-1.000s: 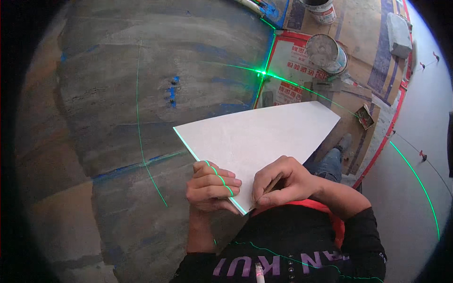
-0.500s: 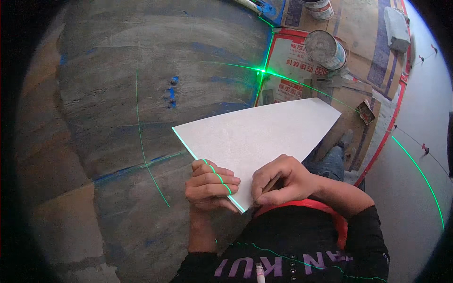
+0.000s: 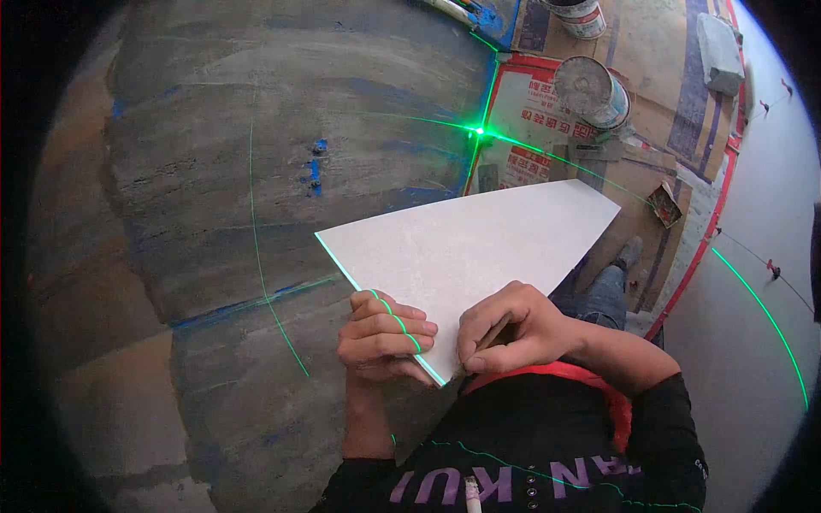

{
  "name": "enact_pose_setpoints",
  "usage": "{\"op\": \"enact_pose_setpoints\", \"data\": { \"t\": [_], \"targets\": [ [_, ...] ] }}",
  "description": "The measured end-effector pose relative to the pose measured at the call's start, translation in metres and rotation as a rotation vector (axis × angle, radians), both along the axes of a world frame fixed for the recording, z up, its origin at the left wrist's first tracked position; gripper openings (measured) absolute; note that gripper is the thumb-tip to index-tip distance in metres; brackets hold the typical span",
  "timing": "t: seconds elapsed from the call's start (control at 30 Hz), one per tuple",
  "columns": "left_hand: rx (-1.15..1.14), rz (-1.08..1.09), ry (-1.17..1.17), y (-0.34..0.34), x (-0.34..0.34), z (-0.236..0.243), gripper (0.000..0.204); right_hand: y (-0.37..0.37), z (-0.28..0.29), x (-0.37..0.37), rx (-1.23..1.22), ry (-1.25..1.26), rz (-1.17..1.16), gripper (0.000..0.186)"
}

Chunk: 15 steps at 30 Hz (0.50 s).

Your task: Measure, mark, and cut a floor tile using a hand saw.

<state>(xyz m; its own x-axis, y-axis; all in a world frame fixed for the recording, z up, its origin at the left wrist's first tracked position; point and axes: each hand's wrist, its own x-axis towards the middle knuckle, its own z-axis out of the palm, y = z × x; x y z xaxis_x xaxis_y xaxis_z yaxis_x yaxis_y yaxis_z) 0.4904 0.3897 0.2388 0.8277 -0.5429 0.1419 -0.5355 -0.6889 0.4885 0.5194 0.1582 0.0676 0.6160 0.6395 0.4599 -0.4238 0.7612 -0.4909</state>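
Note:
A white board (image 3: pixel 479 239) is held tilted in front of my body, a green laser line along its left edge. My left hand (image 3: pixel 385 338) grips that edge near the lower corner, fingers over the face, the laser line crossing them. My right hand (image 3: pixel 513 329) is closed on a thin brownish stick (image 3: pixel 498 336), probably a pencil, with the fingertips at the board's lower corner; its tip is too small to make out. A white cigarette-like stick (image 3: pixel 472 494) shows at the bottom edge in front of my dark shirt.
Grey wall (image 3: pixel 205 162) at left carries green laser lines. Two buckets (image 3: pixel 590 94), a pale block (image 3: pixel 720 53), cardboard sheets (image 3: pixel 663 128) and a small open box (image 3: pixel 664 203) lie at upper right. My shoe (image 3: pixel 629 252) is below the board. A pale tiled surface (image 3: pixel 753 359) fills the right side.
The board and both hands have shifted very slightly in the view; the grips look the same.

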Motion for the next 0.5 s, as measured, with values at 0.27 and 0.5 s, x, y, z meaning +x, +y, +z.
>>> {"op": "enact_pose_setpoints", "data": {
  "t": [0.27, 0.5],
  "targets": [
    [-0.01, 0.008, -0.002, 0.0009, -0.0025, -0.0004, 0.046, -0.0021, 0.004, 0.0002, -0.02, -0.025, -0.018, 0.006],
    [0.0, 0.007, -0.001, 0.0022, -0.002, -0.0011, 0.045, -0.0034, 0.0045, -0.0006, -0.052, -0.005, 0.005, 0.008]
  ]
}}
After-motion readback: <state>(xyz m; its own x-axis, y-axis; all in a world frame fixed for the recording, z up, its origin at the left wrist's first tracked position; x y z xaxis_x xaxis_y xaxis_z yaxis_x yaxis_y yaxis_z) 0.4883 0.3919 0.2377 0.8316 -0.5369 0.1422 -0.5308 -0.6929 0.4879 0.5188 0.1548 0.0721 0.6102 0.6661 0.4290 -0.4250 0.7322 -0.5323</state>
